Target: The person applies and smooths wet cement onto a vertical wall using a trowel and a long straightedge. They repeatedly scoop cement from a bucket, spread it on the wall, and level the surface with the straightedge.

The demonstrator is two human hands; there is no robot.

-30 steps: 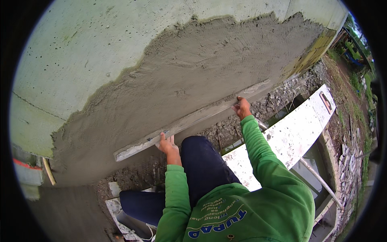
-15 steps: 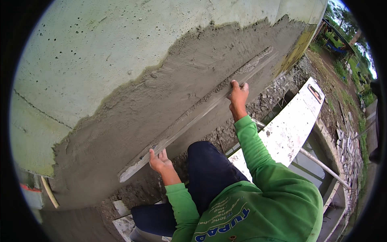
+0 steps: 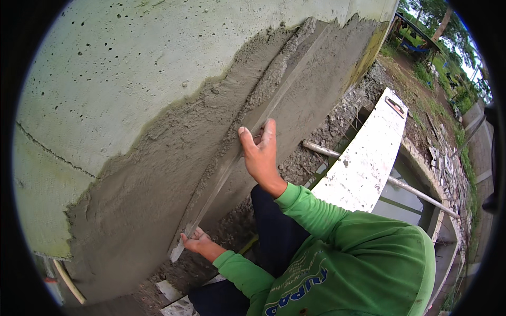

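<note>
A long, straight screed bar (image 3: 220, 171) lies slantwise against the wet grey mortar (image 3: 153, 158) on the wall. Ridges of fresh mortar sit along its upper side. Near the bar's lower end, my left hand (image 3: 200, 245) grips it, thumb on top and fingers tucked below. Higher up, about midway, my right hand (image 3: 262, 160) is closed around it with thumb and fingers on opposite sides. The bar's upper end reaches the ragged top edge of the mortar, below the bare, pitted concrete (image 3: 121, 68).
A white board (image 3: 363, 152) spattered with mortar lies at my right, with a hand float (image 3: 395, 106) at its far end. A pole (image 3: 421, 196) passes under the board. Rubble (image 3: 337, 124) runs along the wall's foot. A stick (image 3: 69, 282) leans at lower left.
The bar has tilted steeper, its upper end swinging up and left and its lower end dropping slightly. My right hand has moved left and down; my left hand has lowered.
</note>
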